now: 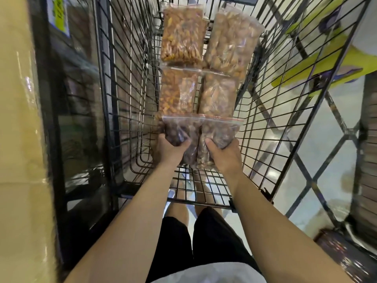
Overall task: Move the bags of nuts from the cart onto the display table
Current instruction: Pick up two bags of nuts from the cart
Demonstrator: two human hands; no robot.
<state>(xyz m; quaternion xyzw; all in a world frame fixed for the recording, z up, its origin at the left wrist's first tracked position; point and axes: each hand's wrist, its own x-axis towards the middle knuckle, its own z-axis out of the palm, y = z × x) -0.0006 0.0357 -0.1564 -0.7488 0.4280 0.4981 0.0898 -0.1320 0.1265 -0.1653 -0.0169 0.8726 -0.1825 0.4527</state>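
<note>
Clear plastic zip bags of nuts lie in two columns inside the wire cart: the nearest pair, a dark-nut bag and a brown-nut bag just beside it, are each held at the near end, the left grip curled round the dark one and the right grip curled round the brown one. Beyond them four orange-brown bags lie in pairs, each nearer zip edge overlapping the next bag. Outside the cart are a taped cardboard box on the left and glossy floor tiles on the right.
</note>
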